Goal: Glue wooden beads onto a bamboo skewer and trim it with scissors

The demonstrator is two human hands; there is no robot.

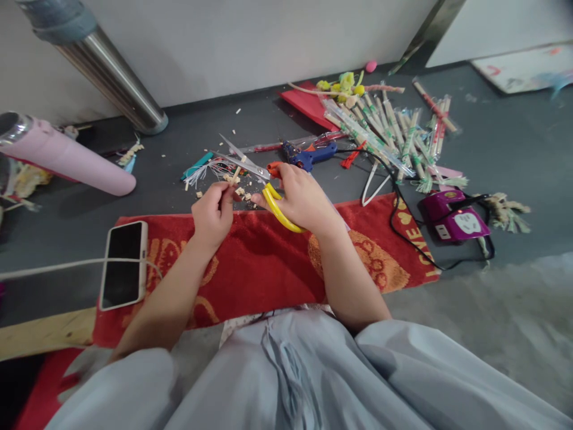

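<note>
A short, pale wooden stick piece (pixel 236 174) is pinched upright between the fingertips of the left hand (pixel 212 214), above the far edge of the red cloth (pixel 259 263). The right hand (pixel 302 200) has its grip closed through the yellow plastic loops of the scissors (pixel 257 179); the steel blades stand apart in a narrow V, with the stick piece between them. Small cut wood chips (pixel 242 191) lie scattered on the dark grey floor (pixel 179 197) just beyond the cloth. The cloth is woven, with orange patterns. A blue glue gun (pixel 311 155) lies beyond the scissors. A heap of wrapped chopsticks (pixel 394 128) lies farther right. A smooth white-edged phone (pixel 124 263) rests on the cloth's left end.
</note>
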